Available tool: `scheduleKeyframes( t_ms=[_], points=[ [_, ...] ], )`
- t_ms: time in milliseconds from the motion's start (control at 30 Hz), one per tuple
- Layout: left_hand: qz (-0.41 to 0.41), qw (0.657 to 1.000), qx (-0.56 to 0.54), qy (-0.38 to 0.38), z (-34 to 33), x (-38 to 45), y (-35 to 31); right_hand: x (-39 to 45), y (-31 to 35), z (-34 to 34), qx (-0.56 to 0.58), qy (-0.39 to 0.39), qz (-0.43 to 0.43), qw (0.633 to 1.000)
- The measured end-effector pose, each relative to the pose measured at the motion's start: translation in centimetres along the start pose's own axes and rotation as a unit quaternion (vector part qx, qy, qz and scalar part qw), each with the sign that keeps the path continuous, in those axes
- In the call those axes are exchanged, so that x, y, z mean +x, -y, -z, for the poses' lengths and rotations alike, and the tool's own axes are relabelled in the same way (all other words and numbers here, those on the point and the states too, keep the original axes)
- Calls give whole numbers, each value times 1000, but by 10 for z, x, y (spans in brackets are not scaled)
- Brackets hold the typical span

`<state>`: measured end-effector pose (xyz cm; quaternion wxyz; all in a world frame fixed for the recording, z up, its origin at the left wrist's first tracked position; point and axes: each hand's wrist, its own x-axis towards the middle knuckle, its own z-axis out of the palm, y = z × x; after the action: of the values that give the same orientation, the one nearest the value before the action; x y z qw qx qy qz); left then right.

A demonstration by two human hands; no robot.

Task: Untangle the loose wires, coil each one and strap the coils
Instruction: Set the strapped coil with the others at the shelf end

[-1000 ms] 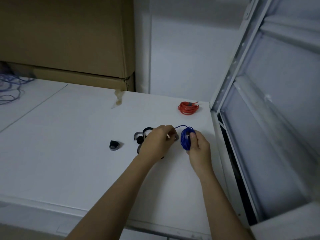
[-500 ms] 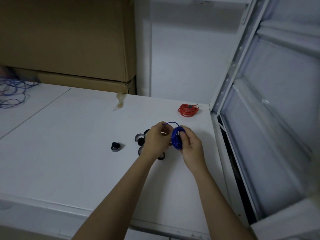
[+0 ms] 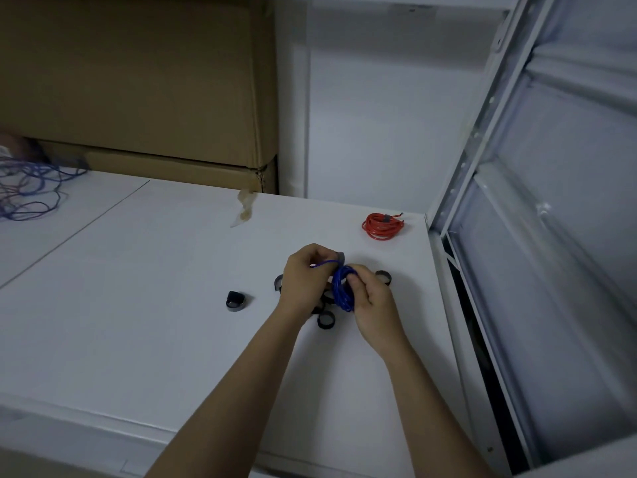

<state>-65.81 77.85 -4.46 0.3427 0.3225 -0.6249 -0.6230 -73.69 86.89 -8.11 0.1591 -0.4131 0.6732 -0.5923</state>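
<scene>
Both hands over the white surface (image 3: 144, 305), right of centre. Right hand (image 3: 374, 301) grips a blue wire coil (image 3: 343, 288), held on edge, thumb across its front and fingers curled behind it. Left hand (image 3: 305, 282) pinches the coil's loose blue tail (image 3: 324, 264) just beside the coil; a dark strap piece (image 3: 340, 257) shows at its fingertips, though whether it is held or merely behind them cannot be told. Hands nearly touching.

Several dark strap loops (image 3: 325, 320) lie on the surface under and around the hands, one (image 3: 383, 277) just right of the right hand's fingers. One more loop (image 3: 235, 301) lies apart to the left.

Red wire coil (image 3: 382, 226) rests near the far right corner of the surface, with a dark band across its top. Tangle of loose blue wires (image 3: 27, 191) at far left edge. Cardboard boxes (image 3: 138, 98) stacked behind the surface. White metal shelving frame (image 3: 482, 139) to the right.
</scene>
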Motion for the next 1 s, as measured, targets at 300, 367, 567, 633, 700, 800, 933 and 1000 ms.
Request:
scheduleKeyframes(
  t_ms=[300, 367, 567, 633, 700, 800, 933, 1000],
  points=[
    [80, 993, -57, 73, 13, 7, -12, 9, 3, 8, -88, -20, 24, 996],
    [93, 990, -75, 79, 15, 7, -14, 10, 4, 9, -122, -20, 27, 992],
    [115, 983, -121, 83, 18, 6, -18, 10, 13, 10, -200, -33, 69, 977],
    [109, 984, -115, 86, 19, 7, -19, 10, 15, 10, -221, -35, 77, 972],
    [99, 984, -117, 87, 19, 8, -20, 11, 16, 9, -228, -40, 83, 969],
    [78, 986, -112, 91, 21, 6, -20, 11, 19, 7, -223, -43, 92, 970],
    [60, 978, -127, 152, 28, 5, -15, 12, 20, 8, -222, -41, 89, 970],
    [67, 964, -158, 202, 31, 4, -12, 12, 20, 9, -229, -41, 84, 969]
  ],
)
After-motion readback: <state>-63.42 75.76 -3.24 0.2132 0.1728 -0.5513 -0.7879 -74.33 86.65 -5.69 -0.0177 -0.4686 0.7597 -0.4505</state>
